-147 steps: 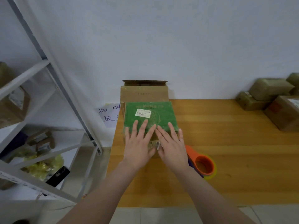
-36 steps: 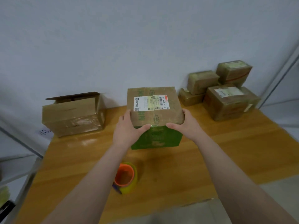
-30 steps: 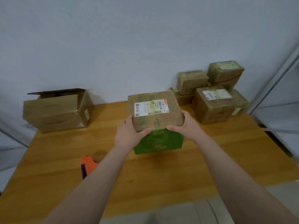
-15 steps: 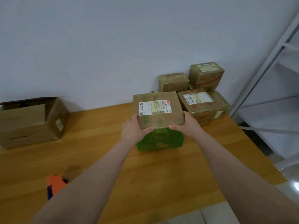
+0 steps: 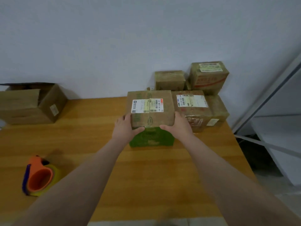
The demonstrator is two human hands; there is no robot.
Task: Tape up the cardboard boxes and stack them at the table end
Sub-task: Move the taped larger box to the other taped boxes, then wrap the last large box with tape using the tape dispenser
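I hold a taped box [image 5: 150, 110] with a brown top, a white label and a green front. My left hand [image 5: 124, 127] grips its left side and my right hand [image 5: 180, 123] grips its right side, thumbs on the near top edge. It sits low over the wooden table [image 5: 146, 176], right beside a stack of taped boxes [image 5: 195, 101] at the right end. Whether it touches the table I cannot tell. An open cardboard box [image 5: 31, 103] lies at the far left by the wall. An orange tape dispenser [image 5: 38, 176] lies near the front left.
A white wall runs behind the table. A grey metal shelf frame [image 5: 267, 101] stands to the right, past the table's right edge. Bare tabletop stretches between the open box and the held box.
Both hands took the box from the left end and carried it rightward. It now sits close against the stack, and the view has swung back slightly so the tape dispenser shows again.
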